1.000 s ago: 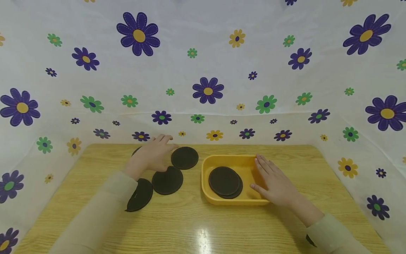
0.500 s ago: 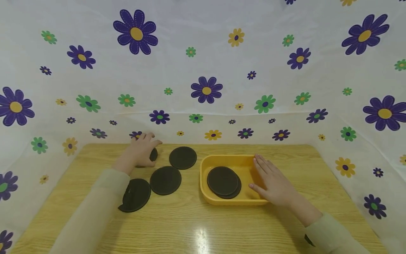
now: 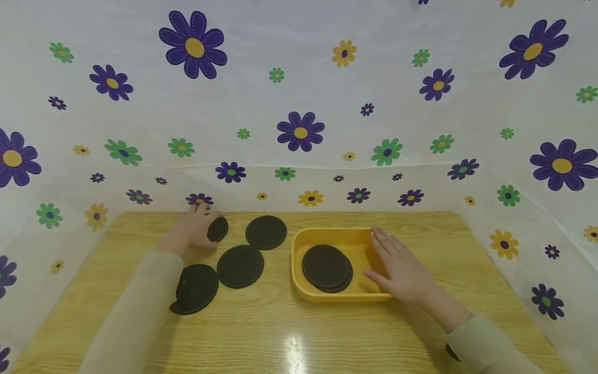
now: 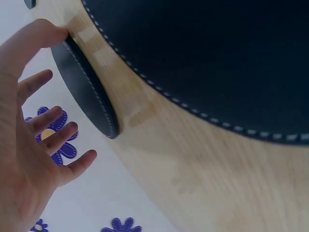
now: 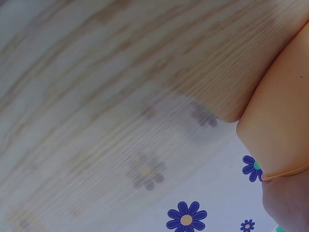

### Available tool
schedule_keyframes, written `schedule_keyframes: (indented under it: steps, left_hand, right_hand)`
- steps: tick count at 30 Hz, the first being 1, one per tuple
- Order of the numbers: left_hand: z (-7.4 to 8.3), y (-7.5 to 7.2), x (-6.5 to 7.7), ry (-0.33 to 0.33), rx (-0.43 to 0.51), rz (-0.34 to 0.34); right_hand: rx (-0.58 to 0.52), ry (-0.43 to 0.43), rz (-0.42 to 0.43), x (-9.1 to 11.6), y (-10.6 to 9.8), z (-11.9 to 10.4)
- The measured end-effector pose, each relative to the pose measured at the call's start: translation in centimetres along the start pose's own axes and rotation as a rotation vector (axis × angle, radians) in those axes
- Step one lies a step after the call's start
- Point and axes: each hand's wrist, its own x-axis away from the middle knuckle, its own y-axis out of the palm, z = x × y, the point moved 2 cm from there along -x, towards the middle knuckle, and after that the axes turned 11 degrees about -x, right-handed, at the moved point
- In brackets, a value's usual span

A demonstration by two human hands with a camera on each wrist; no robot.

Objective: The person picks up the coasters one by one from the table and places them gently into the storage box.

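My left hand [image 3: 198,228] is over a round black coaster [image 3: 218,229] at the back left of the table. In the left wrist view the thumb touches the edge of this stitched coaster [image 4: 84,84], and the other fingers are spread clear of it. Part of it is hidden behind the hand in the head view. A yellow tray [image 3: 334,297] has two overlapping black coasters [image 3: 325,266] in it. Across the tray's right end rests my right hand [image 3: 402,270], fingers straight toward the far corner, thumb inside. The right wrist view shows the tray's outer wall.
Between left hand and tray lie two more coasters, one farther back [image 3: 266,232] and one nearer [image 3: 240,266]. Another coaster [image 3: 196,291] lies front left, a dark pointed piece jutting from its edge. Flowered cloth [image 3: 299,93] surrounds the wooden table [image 3: 261,332].
My left hand has moved left, away from the middle coasters, and come down at the back left coaster. The right hand stays at the tray. The head view has shifted slightly.
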Motion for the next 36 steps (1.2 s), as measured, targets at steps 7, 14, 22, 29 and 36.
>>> schedule_keyframes:
  steps: [7, 14, 22, 29, 36]
  left_hand:
    - [-0.3, 0.2, 0.2, -0.015, 0.057, -0.013]
    - [-0.4, 0.6, 0.2, -0.017, 0.077, -0.070]
    - [-0.2, 0.9, 0.1, -0.025, 0.085, -0.111]
    - [0.2, 0.6, 0.2, -0.028, 0.076, -0.130]
    - [0.6, 0.2, 0.0, 0.015, 0.022, -0.041]
  right_hand:
    - [0.005, -0.002, -0.003, 0.0, -0.1, -0.2]
    - [-0.006, -0.006, -0.002, -0.1, -0.1, -0.3]
    - [-0.004, -0.006, -0.003, 0.0, -0.1, -0.2]
    - [0.004, -0.009, -0.003, 0.0, 0.1, 0.0]
    - [0.009, -0.018, 0.006, -0.1, 0.1, 0.1]
